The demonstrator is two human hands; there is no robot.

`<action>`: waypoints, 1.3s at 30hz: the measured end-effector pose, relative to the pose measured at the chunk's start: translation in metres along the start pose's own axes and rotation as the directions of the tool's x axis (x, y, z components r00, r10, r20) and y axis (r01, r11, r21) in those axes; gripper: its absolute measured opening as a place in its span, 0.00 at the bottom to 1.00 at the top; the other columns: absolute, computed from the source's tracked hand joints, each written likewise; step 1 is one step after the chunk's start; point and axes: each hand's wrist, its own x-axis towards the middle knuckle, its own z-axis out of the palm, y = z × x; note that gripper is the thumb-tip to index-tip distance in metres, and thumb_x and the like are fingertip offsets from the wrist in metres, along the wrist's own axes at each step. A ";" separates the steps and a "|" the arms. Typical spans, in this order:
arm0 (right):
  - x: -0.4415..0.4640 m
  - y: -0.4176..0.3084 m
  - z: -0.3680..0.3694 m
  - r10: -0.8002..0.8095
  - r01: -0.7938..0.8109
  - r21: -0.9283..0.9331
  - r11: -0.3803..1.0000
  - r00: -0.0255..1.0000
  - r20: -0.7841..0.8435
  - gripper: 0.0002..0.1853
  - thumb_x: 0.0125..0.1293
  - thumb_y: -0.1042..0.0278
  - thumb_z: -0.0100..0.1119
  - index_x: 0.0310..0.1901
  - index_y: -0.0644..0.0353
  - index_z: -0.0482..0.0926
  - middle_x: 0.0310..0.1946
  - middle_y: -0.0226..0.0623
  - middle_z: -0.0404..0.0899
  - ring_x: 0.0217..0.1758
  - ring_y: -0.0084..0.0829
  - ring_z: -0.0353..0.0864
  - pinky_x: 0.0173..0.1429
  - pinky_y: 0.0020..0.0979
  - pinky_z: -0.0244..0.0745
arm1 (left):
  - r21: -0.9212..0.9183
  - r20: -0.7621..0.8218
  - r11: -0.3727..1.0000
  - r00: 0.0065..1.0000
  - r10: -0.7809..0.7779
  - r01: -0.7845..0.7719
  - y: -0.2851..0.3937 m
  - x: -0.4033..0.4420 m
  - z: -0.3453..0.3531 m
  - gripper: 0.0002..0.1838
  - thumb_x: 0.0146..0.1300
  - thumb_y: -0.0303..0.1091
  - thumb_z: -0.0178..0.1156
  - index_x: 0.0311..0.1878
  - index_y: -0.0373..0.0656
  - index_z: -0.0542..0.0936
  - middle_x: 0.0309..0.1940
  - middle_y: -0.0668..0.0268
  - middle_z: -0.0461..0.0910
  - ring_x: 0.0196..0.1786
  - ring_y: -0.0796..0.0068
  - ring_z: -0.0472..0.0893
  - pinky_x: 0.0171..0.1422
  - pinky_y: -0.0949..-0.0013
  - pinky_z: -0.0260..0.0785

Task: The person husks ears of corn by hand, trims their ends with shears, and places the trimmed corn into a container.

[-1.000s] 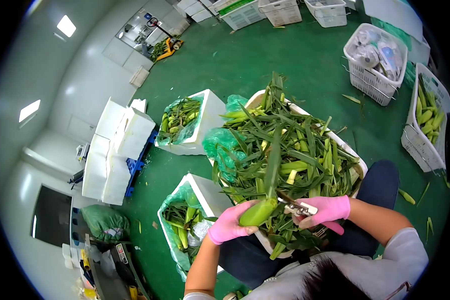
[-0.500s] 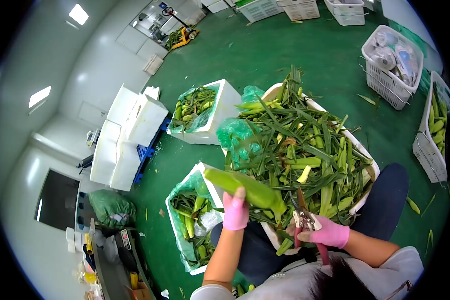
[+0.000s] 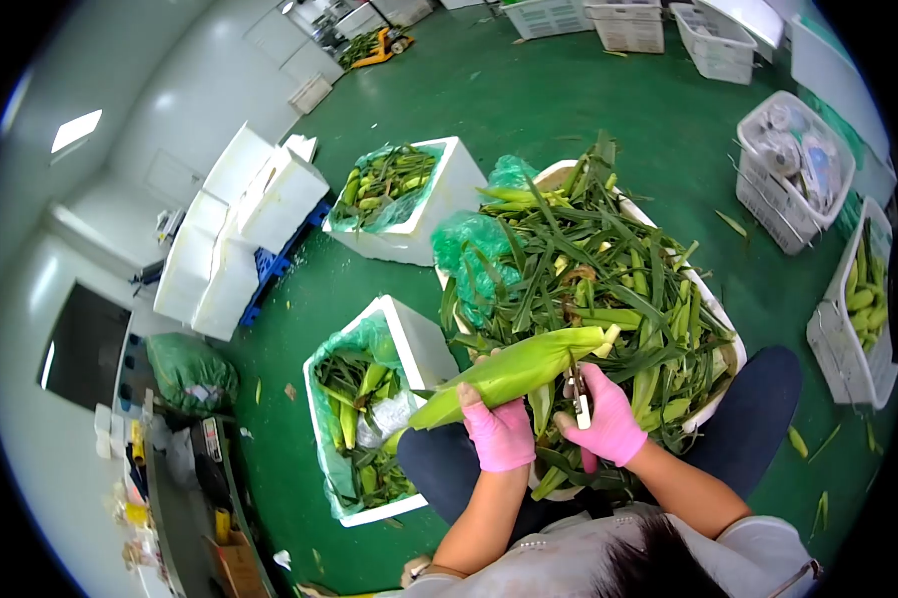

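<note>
An ear of corn in its green husk (image 3: pixel 514 377) lies across my left hand (image 3: pixel 499 431), which is closed around its lower part. Its pale cut stem end points up and to the right. My right hand (image 3: pixel 606 417), in a pink glove like the left, grips a pair of pruning shears (image 3: pixel 580 395). The shears' blades touch or nearly touch the husk near the stem end; the ear partly hides them. Beneath both hands is a large white bin (image 3: pixel 736 357) heaped with corn leaves and husks (image 3: pixel 589 269).
To the left stand two white foam boxes (image 3: pixel 421 344) (image 3: pixel 459 189) lined with green plastic, holding corn. White baskets of bags (image 3: pixel 783 214) and corn (image 3: pixel 838 349) stand right. Further left are a blue pallet (image 3: pixel 270 269) with white boxes and a green sack (image 3: pixel 195 374).
The ear has swung round, so its stem end now points up and right. My right hand has brought the shears up to it. The view has shifted slightly.
</note>
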 end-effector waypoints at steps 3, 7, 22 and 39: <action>0.003 0.009 0.004 -0.003 0.004 -0.029 1.000 0.999 0.052 0.24 0.56 0.71 0.70 0.53 0.64 0.72 0.31 0.36 0.79 0.30 0.30 0.79 0.41 0.31 0.79 | -0.016 -0.014 0.999 0.999 -0.044 0.043 0.008 0.010 0.003 0.30 0.78 0.57 0.54 0.68 0.40 0.70 0.64 0.58 0.76 0.70 0.58 0.74 0.81 0.50 0.62; -0.014 -0.016 -0.030 0.211 -0.521 0.446 0.728 0.789 0.577 0.17 0.61 0.61 0.69 0.44 0.63 0.75 0.27 0.33 0.77 0.29 0.29 0.81 0.34 0.32 0.78 | -0.171 -0.112 0.919 0.920 -0.376 0.355 0.022 0.025 -0.013 0.43 0.67 0.73 0.58 0.70 0.45 0.69 0.64 0.58 0.75 0.69 0.55 0.74 0.78 0.46 0.64; 0.055 -0.005 -0.027 0.177 -0.458 0.848 0.268 0.888 0.424 0.24 0.74 0.46 0.59 0.58 0.57 0.77 0.53 0.37 0.81 0.58 0.38 0.80 0.60 0.39 0.77 | 0.120 0.211 0.875 0.849 -0.485 0.470 0.163 -0.114 -0.168 0.58 0.63 0.71 0.63 0.81 0.34 0.57 0.43 0.58 0.77 0.46 0.59 0.81 0.57 0.52 0.76; -0.019 -0.008 0.039 0.494 -0.857 0.170 0.486 0.431 0.755 0.36 0.65 0.57 0.70 0.70 0.61 0.66 0.58 0.39 0.76 0.60 0.36 0.75 0.64 0.41 0.73 | 0.988 -0.155 0.027 0.970 0.186 0.153 0.206 0.049 -0.372 0.18 0.69 0.42 0.63 0.53 0.39 0.81 0.45 0.51 0.85 0.48 0.54 0.86 0.56 0.59 0.78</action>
